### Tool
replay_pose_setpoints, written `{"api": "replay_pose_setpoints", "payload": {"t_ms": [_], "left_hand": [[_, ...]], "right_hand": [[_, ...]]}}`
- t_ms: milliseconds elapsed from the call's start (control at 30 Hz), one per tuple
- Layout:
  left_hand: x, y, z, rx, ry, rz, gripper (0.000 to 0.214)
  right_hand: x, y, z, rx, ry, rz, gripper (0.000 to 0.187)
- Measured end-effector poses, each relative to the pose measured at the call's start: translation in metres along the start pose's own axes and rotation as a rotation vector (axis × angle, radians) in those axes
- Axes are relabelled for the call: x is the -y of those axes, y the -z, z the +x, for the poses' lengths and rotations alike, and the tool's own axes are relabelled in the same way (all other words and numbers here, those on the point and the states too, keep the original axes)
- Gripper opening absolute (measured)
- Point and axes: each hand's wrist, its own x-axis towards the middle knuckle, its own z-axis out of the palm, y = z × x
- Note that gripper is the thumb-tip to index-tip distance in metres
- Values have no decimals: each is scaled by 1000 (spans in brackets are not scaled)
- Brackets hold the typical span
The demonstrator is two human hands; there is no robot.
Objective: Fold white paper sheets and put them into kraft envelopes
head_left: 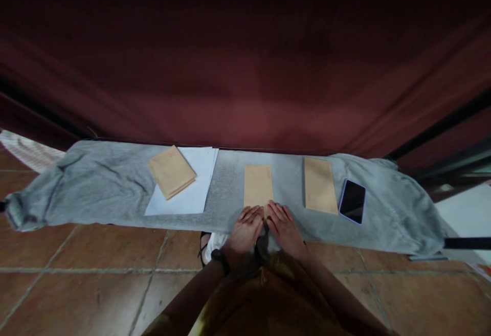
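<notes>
Both my hands rest side by side at the near end of a tan envelope (258, 184) that lies flat on a grey cloth (95, 187). My left hand (245, 228) has its fingers stretched flat, the tips on the envelope's near edge. My right hand (283, 225) lies flat too, fingertips touching the same edge. Neither hand holds anything. A dark band sits on my left wrist.
A stack of tan envelopes (171, 171) lies on white paper sheets (192, 193) to the left. Another tan envelope (319, 184) and a dark phone (352, 201) lie to the right. A dark red curtain (245, 70) hangs behind. Brown floor tiles (76, 274) lie below.
</notes>
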Motion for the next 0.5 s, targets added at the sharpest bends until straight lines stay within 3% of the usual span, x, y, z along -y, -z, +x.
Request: {"api": "replay_pose_setpoints", "payload": {"t_ms": [200, 500], "left_hand": [[8, -4, 26, 31, 36, 40, 51], [30, -22, 103, 99, 94, 38, 56]], "right_hand": [[5, -3, -15, -39, 59, -8, 50], [4, -2, -13, -100, 78, -9, 50]]}}
